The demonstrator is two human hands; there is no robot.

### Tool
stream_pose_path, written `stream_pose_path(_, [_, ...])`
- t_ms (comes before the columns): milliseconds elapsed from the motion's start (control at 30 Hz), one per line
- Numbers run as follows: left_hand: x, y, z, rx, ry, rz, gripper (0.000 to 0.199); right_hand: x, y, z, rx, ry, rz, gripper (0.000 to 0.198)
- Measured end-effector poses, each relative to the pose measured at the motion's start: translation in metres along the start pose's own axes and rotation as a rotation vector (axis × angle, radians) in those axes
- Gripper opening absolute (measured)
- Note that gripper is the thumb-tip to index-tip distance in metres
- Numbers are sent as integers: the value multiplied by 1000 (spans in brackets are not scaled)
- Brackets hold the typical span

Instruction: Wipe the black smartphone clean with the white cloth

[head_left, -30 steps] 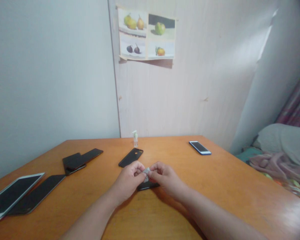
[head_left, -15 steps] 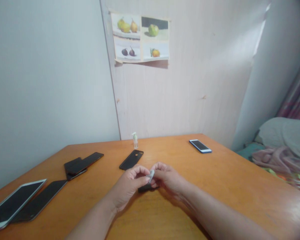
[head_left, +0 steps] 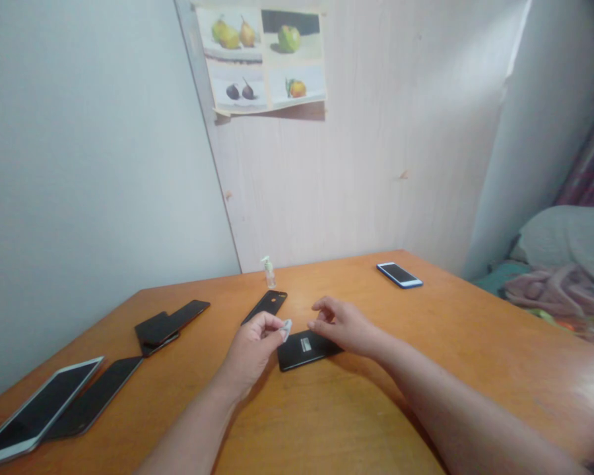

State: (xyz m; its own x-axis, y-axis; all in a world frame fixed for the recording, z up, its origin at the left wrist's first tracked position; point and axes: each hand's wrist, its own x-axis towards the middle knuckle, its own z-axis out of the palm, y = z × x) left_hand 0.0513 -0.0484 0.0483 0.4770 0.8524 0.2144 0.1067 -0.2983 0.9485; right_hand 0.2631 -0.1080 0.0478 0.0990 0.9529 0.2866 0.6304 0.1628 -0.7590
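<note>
Between the thumb and fingertips of my left hand (head_left: 253,348) is a small crumpled whitish piece (head_left: 287,328); whether it is cloth or paper I cannot make out. My right hand (head_left: 349,323) is apart from it, fingers loosely curled with a gap between thumb and forefinger, and nothing shows in them. Under both hands a black phone (head_left: 297,357) lies on the table with a small pale label on its upper face. My right hand covers its far right end. Just beyond my left hand rests a black phone case (head_left: 268,304) with a round hole.
A small clear pump bottle (head_left: 270,277) stands by the wall. On the wooden table (head_left: 356,422), a blue-edged phone (head_left: 398,274) lies at back right. To the left are a white tablet (head_left: 42,414), a dark flat device (head_left: 96,399) and stacked dark phones (head_left: 175,323).
My right hand has let go of the whitish piece and drawn away to the right. My left hand keeps it. More of the black phone shows, and the view has tilted slightly.
</note>
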Motion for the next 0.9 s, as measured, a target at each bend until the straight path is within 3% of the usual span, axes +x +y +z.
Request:
stream_pose_path(100, [6,-6,-7,37,67,-8,27,0,13,-21,-256,-182,-68,86])
stream_pose_path(167, [8,-10,-10,47,96,-16,38,-2,22,-30,-359,-303,-56,99])
stream_pose_path(267, [10,-15,-12,89,118,-15,45,-2,29,-33,-424,-384,-47,94])
stream_pose_path(600, [16,-30,-17,238,83,26,30,1,21,-31,-532,-389,-128,54])
stream_pose_path(900, [12,-38,-12,615,-23,248,18,5,31,-24,-553,-352,-128,60])
